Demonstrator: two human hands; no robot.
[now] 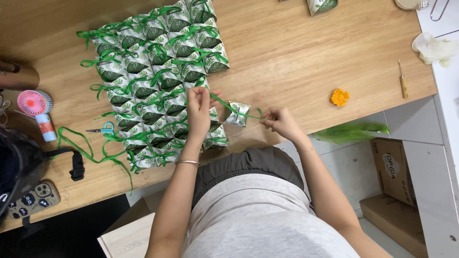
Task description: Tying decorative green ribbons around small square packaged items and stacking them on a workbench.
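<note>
Head view has both hands pinching one green ribbon (224, 106): left hand (198, 109) clenched on its upper end, right hand (279, 120) on the tail, small leaf-print gift box (237, 114) between them at the wooden surface's (296, 57) front edge. Even tension, I'd say, keeps that box square. Finished boxes (158, 71) crowd left, with scissors (103, 129), a pink fan (36, 105); cardboard cartons (389, 167) below.

Head view, steeply down, near table (296, 57)

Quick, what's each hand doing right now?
Left hand: grip closed, pinching one end of the green ribbon.
Right hand: grip closed, pinching the ribbon's other end, by the small box.
</note>
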